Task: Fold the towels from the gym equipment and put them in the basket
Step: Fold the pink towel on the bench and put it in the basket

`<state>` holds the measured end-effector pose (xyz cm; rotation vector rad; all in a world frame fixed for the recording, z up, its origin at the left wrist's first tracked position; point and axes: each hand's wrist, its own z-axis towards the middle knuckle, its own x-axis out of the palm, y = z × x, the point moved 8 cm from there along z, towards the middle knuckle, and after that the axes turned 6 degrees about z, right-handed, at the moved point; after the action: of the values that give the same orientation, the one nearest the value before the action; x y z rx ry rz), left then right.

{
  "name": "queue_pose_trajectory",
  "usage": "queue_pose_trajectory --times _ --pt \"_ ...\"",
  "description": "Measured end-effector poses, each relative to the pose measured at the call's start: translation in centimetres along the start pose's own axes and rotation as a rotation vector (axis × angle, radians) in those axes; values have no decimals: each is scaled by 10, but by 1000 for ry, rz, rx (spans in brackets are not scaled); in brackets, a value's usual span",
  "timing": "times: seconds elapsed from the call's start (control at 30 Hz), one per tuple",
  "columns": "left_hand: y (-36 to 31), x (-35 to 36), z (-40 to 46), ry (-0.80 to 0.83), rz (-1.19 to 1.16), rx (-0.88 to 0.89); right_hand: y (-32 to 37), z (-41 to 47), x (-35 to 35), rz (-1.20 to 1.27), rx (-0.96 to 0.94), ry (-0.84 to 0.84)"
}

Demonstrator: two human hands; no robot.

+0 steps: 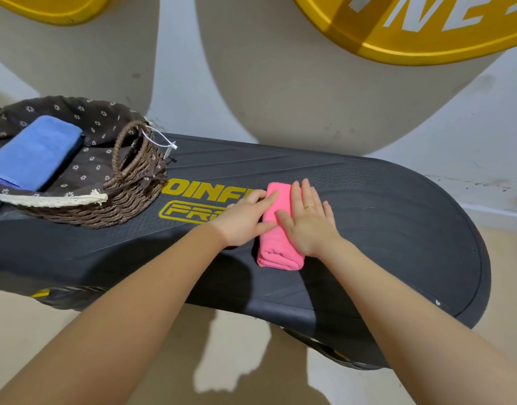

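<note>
Far left, wicker basket w/ dark floral liner sits on the black gym platform, blue towel folded inside. Yellow lettering mid-platform. My left hand lies flat, fingers straight, on the folded pink towel; right hand spread, pressing it too. Pale wall behind w/ a yellow sign; beige floor below.

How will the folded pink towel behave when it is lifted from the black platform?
The pink towel is soft cloth folded in layers, so it will probably sag and may unfold unless supported underneath. It looks light for its size. Both flat hands, left hand and right hand, press on it.
</note>
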<state>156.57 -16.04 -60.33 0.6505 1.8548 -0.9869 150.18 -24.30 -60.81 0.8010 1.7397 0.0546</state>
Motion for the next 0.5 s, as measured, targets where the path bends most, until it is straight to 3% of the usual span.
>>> queue_pose_trajectory --times 0.13,0.3,0.4,0.5 --pt "5 7 -7 127 21 17 -1 2 -4 -78 -17 -19" --pt "5 5 -10 102 147 27 1 -31 -8 65 23 -150" --pt "4 0 -10 88 221 20 3 -46 -1 104 115 -184" --pt "1 -7 -11 108 267 16 1 -45 6 311 264 -123"
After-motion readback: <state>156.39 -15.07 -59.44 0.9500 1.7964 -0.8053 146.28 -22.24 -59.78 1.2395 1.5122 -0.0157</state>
